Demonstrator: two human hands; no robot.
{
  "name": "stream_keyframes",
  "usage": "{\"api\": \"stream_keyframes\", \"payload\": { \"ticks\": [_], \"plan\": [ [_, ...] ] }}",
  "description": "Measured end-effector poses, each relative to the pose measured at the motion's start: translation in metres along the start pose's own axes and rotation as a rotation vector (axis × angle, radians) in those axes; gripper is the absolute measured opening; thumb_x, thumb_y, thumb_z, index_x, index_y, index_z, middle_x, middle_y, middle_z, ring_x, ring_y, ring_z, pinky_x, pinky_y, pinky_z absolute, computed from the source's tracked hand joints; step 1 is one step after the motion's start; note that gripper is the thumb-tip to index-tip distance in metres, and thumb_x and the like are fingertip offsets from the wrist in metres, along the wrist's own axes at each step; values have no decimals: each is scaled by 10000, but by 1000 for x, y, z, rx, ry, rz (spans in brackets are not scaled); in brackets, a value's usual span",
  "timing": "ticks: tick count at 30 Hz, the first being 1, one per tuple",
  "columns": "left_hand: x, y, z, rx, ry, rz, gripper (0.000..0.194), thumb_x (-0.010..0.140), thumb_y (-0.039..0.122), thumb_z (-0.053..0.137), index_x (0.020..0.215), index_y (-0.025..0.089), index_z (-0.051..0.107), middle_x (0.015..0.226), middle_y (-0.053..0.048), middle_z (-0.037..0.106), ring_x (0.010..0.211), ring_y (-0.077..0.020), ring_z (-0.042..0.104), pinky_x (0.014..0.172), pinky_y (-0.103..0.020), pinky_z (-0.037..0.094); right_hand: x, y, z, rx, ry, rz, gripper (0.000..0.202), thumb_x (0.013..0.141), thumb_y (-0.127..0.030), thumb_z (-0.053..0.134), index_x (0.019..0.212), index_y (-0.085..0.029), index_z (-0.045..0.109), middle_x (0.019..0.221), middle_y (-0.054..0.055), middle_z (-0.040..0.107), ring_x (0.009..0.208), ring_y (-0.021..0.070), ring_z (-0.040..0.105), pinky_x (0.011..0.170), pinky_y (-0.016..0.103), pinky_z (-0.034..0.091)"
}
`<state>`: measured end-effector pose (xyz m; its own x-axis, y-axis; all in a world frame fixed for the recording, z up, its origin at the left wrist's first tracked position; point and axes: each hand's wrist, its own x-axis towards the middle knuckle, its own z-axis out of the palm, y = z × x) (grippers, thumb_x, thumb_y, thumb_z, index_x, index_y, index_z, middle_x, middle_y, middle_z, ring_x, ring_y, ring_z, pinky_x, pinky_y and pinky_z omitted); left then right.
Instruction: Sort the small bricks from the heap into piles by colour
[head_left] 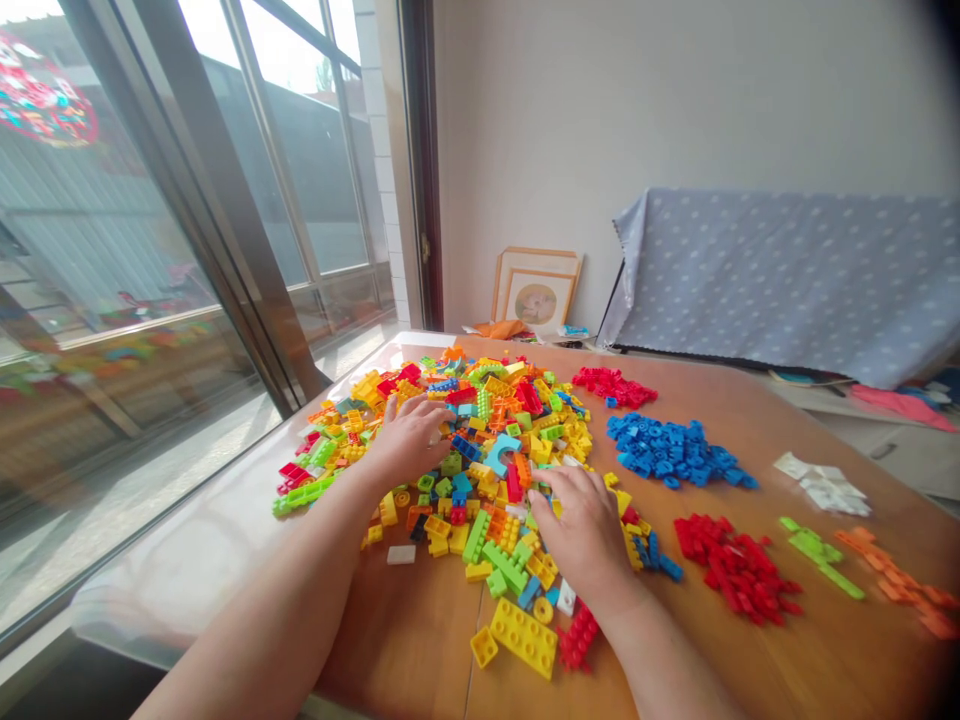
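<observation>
A big mixed heap of toy building bricks (480, 520) in many colours spreads over the wooden table. Over its left side lies my left hand (409, 435), fingers stretched out and no brick visible in it. My right hand (585, 525) rests at the heap's right edge, thumb and fingers apart. Just beyond its fingertips are an orange brick (523, 469) and a red brick (514, 485). A light blue arch brick (500, 453) sits between the two hands. Nearer to me lie a large yellow brick (525, 638) and a red brick (577, 637) beside my right wrist.
Sorted by colour on the right are blue bricks (675, 450), two red groups (739, 570), white pieces (825, 484), green pieces (819, 556) and orange pieces (900, 583). A window (315, 190) borders the table's left. Behind stand picture frames (536, 290) and a spotted cloth (787, 270).
</observation>
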<state>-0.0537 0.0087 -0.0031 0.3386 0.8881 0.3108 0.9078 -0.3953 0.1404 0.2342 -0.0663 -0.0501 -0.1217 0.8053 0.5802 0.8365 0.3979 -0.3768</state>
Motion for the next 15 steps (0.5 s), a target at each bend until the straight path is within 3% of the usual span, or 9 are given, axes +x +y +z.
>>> {"api": "stream_keyframes", "payload": {
  "ticks": [4,6,11,15],
  "plan": [
    [-6,23,-4,-98,-132,192,642,836,686,655,1410,406,580,1512,-10,558,1487,-400,338,1237,-698,29,0,0,0,9,10,-19,226,946,-311,623,1132,-263,742,1134,82,718,1111,298,595,987,451,443],
    [-7,31,-2,-116,-156,257,671,792,703,697,1389,412,601,1512,2,558,1484,-409,337,1248,-674,50,0,0,0,19,9,-25,226,954,-314,612,1133,-261,740,1133,82,717,1106,294,596,988,448,443],
    [-2,31,7,-75,-88,203,264,870,471,690,1102,354,735,1368,20,663,1423,-359,424,1253,-662,65,0,-2,0,27,-2,-10,222,959,-309,604,1129,-261,738,1129,77,716,1114,297,587,1004,456,433],
    [1,23,10,-49,-56,171,159,876,437,684,975,339,759,1380,16,649,1434,-367,401,1234,-703,48,1,-3,-1,36,-6,-11,222,959,-309,601,1123,-259,741,1128,83,715,1106,303,588,1001,462,437]
  ]
}}
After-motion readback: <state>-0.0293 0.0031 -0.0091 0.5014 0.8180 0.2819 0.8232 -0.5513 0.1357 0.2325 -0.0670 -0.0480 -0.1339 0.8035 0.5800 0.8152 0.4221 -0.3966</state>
